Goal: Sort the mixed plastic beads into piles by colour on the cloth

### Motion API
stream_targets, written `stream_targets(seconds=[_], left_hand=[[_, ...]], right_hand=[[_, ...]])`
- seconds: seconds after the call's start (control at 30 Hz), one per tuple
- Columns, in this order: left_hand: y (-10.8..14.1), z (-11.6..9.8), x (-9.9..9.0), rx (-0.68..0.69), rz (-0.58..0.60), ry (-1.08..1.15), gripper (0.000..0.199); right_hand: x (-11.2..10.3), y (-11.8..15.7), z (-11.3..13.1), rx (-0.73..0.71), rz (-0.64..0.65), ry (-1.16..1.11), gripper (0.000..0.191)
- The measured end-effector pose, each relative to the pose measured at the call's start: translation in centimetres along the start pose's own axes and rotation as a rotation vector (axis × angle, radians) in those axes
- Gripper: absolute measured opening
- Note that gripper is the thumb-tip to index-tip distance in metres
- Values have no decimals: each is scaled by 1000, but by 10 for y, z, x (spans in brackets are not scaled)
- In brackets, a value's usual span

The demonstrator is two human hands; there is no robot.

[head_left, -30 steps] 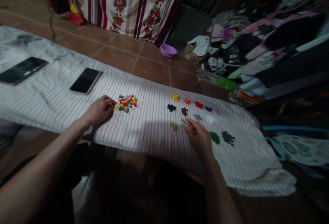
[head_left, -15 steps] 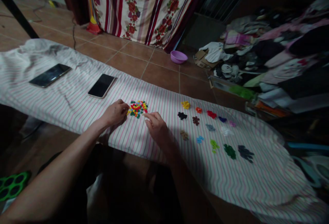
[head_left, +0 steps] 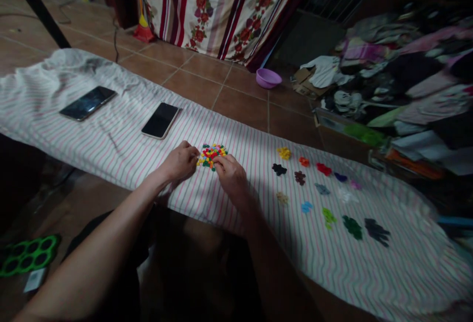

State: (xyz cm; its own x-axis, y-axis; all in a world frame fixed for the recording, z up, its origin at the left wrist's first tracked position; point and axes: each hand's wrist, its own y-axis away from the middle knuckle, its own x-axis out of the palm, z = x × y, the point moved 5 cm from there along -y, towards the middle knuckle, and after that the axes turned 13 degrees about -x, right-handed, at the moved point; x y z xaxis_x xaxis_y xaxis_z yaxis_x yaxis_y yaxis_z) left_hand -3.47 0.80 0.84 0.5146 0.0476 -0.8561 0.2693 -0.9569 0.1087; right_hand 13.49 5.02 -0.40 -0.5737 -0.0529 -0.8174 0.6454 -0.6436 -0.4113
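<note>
A mixed pile of small coloured pieces [head_left: 211, 155] lies on a striped cloth [head_left: 221, 194]. My left hand [head_left: 183, 161] rests at the pile's left edge, fingers curled together. At the right edge is my right hand [head_left: 229, 172], its thumb and forefinger pinched at the pieces. Whatever either hand holds is too small to make out. To the right lie separate single-colour heaps, among them yellow [head_left: 284, 153], black [head_left: 279, 169], red [head_left: 323, 169], brown [head_left: 299, 178], light green [head_left: 328, 218] and dark green [head_left: 352, 227].
Two dark phones [head_left: 87, 103] [head_left: 160, 120] lie on the cloth to the left. Beyond the cloth, a purple basin [head_left: 268, 79] stands on the tiled floor. Clothes [head_left: 399, 66] are heaped at the right. A green holder [head_left: 31, 255] is at the lower left.
The whole view has shifted, so the cloth and its contents appear farther right. My right hand has moved in closer over the pile's right edge. My left hand stays at the left edge.
</note>
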Motion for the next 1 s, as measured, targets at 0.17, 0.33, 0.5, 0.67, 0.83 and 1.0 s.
stream_targets(seconds=[0.17,0.33,0.5,0.67,0.83,1.0], left_hand=[[3,1,6,72,-54,-4,31],[11,3,9,137,-118,28,32],[14,-2,10,145,-140,-24,32],[14,-6,9,149,-141,-43,32],[16,-8,9,155,-141,-44,32],[16,-11,8,134,-132,-65,31]], right_hand=[[3,-1,-5,-20,21,-25,30],[1,-1,-6,4,-8,-30,30],[2,-3,-7,10,-36,-33,30],[2,-4,-4,-8,-50,-12,30],[-1,-3,1,13,-57,-4,27],[-1,-5,2,47,-55,16,22]])
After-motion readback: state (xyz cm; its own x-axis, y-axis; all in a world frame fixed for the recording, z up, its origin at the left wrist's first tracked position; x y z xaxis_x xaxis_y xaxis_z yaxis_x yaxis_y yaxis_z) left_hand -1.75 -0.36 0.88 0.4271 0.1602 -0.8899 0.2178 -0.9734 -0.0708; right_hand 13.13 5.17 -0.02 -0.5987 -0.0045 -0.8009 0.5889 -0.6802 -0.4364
